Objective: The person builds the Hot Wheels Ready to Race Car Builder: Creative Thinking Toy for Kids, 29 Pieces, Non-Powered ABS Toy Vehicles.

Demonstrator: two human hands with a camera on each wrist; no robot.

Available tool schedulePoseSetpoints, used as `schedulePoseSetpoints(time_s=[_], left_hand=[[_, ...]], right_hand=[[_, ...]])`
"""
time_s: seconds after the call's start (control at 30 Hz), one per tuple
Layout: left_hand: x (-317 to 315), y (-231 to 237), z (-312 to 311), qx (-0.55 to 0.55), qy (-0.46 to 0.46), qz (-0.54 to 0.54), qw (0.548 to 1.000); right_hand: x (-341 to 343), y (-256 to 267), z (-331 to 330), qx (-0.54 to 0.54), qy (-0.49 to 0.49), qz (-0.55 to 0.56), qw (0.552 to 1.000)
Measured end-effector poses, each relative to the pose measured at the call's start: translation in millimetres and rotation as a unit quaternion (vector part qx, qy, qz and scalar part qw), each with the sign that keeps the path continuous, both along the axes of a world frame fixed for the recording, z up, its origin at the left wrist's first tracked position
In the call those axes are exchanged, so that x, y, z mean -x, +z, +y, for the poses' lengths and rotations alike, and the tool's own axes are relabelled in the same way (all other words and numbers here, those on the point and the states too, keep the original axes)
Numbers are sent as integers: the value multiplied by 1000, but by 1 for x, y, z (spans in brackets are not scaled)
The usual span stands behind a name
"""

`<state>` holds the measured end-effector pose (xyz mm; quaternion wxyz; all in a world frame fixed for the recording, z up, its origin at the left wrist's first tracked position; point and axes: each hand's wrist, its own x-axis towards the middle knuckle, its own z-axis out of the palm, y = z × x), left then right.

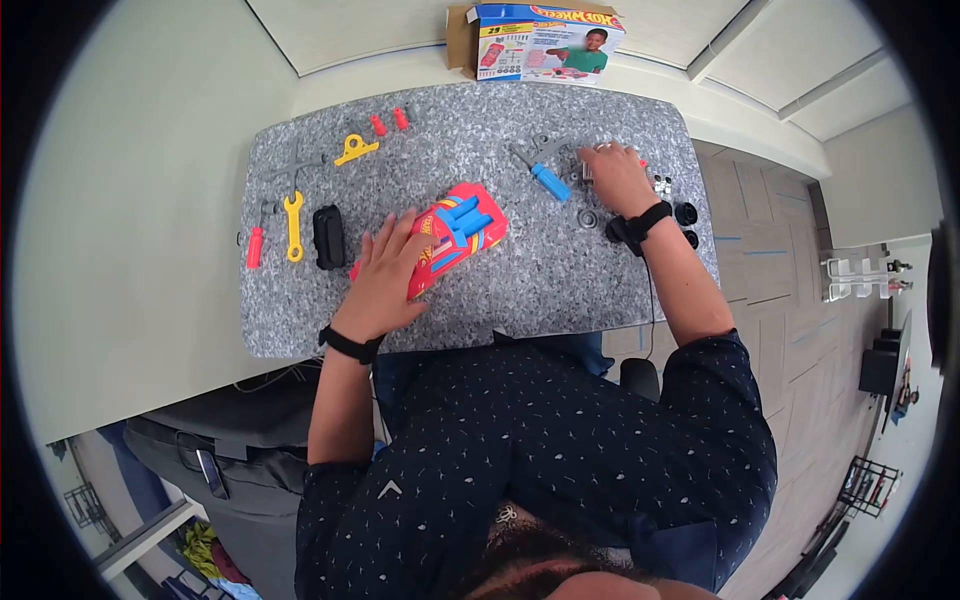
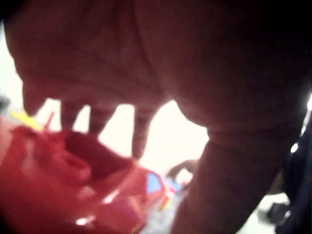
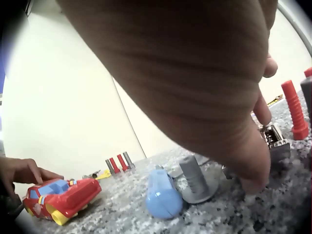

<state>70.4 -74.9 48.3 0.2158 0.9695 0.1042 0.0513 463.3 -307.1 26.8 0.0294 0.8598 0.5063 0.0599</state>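
Observation:
My left hand (image 1: 385,275) lies palm down over the rear of a red toy car (image 1: 462,238), which has blue and yellow parts. In the left wrist view the hand (image 2: 126,63), fingers extended, is dark above the blurred red body (image 2: 117,195). My right hand (image 1: 618,178) reaches down at the table's right side. Up close, its thumb and fingers (image 3: 263,109) stand around a grey and chrome piece (image 3: 274,139); contact is partly hidden. A blue handle (image 3: 163,195) and a grey bolt (image 3: 195,180) stand beside it.
On the left lie a yellow wrench (image 1: 294,228), a black part (image 1: 328,238), a red-handled tool (image 1: 255,246) and a yellow piece (image 1: 356,150). Black wheels (image 1: 686,213) sit at the right edge. A printed box (image 1: 548,45) stands beyond the far edge.

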Motion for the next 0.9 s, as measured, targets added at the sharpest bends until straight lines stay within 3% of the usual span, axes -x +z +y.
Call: schedulePoseSetpoints(time_s=[0.07,0.17,0.2,0.33,0.43,0.57,0.67,0.8,0.9], left_hand=[[-12,-3,-8,30,21,-18,999],[-25,-26,-10,55,27,-56,997],[-27,-23,-11,58,12,-55,997],[-34,-12,-19,73,-35,-61,995],[-35,-13,-23,79,-46,-53,994],[-32,-13,-27,88,-46,-60,993],[-28,-16,-29,87,-43,-73,993],[-33,-17,-29,87,-35,-82,992],[-34,-17,-29,81,-35,-87,992]], right_hand=[[12,26,0,-58,-20,13,998],[39,55,-1,-214,-20,267,939],[50,48,0,-263,54,300,915],[141,58,11,-252,62,411,874],[177,40,23,-222,47,380,897],[193,18,30,-186,-6,258,948],[190,23,21,-164,8,254,953],[168,23,9,-180,57,347,919],[157,-3,2,-240,128,316,909]])
